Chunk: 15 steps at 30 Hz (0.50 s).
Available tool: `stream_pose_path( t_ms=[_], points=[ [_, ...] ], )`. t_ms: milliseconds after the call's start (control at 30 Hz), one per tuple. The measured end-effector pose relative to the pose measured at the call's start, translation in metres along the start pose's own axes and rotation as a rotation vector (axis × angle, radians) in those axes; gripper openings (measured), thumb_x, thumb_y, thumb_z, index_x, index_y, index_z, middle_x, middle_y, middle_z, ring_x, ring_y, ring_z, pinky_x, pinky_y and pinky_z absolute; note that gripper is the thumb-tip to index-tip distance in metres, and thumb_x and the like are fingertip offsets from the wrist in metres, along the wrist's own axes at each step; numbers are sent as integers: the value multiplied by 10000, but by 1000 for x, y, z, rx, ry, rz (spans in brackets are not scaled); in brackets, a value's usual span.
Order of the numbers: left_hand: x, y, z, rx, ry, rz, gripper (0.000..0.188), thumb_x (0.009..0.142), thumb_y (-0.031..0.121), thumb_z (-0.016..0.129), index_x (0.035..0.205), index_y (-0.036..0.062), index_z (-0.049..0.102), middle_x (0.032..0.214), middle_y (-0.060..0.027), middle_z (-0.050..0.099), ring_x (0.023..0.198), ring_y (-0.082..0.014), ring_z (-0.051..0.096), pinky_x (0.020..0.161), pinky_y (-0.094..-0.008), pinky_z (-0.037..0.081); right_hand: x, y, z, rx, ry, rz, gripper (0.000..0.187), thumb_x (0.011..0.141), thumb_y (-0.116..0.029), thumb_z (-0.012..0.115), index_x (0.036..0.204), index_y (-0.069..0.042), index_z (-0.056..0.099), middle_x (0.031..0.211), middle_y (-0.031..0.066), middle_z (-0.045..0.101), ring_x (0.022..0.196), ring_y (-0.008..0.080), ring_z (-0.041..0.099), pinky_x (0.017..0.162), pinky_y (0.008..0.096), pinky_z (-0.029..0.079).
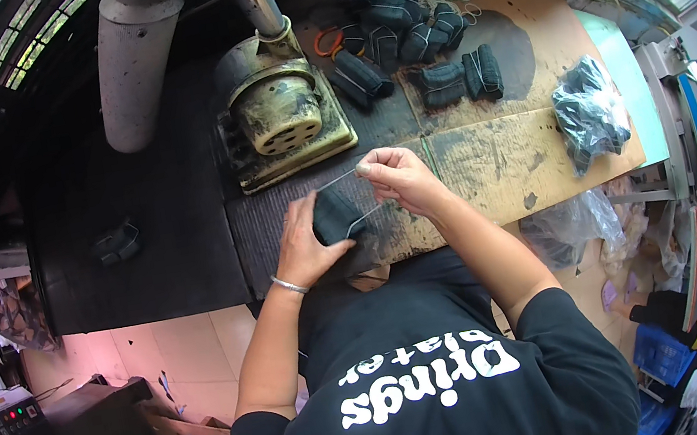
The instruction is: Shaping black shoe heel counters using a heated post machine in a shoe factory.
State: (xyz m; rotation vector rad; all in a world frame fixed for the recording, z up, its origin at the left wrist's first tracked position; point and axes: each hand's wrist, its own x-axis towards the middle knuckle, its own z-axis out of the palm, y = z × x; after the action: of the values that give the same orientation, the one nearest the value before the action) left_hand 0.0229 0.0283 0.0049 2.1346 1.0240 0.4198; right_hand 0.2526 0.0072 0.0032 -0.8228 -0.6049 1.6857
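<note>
One dark bundle (pixel 335 213) lies clasped in the nearer left hand (pixel 301 242) — the right hand (pixel 400 179), to its right, pinches the pale band (pixel 337 182) stretched around it.

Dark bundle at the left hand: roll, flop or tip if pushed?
The dark bundle probably slides rather than rolls: it looks blocky. It likely keeps its shape, standing compact in the left hand. Pushing might also tug the pale cord, stretched straight to the right hand.

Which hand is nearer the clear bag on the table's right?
Right. The right hand is left of the bag; the left hand is farther left, holding a dark bundle.
</note>
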Motion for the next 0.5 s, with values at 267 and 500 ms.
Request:
stream_pose_path(
  t_ms=[267,500],
  points=[
    [-5,9,17,249,174,164,1039,564,91,871,1439,-32,323,1279,-191,482,1203,-387,471,1013,-421,436,-4,19,0,4,208,218,128,961,-202,594,945,-76,576,696,-42,513,473,13,335,400,171,223],
    [-17,-3,32,381,334,356,1044,531,40,863,1416,-70,322,1275,-223,469,1193,-414,471,1019,-443,423,12,12,16,93,403,-14,121,975,-192,547,974,-70,547,1032,117,690,516,42,449,442,198,338]
  ],
)
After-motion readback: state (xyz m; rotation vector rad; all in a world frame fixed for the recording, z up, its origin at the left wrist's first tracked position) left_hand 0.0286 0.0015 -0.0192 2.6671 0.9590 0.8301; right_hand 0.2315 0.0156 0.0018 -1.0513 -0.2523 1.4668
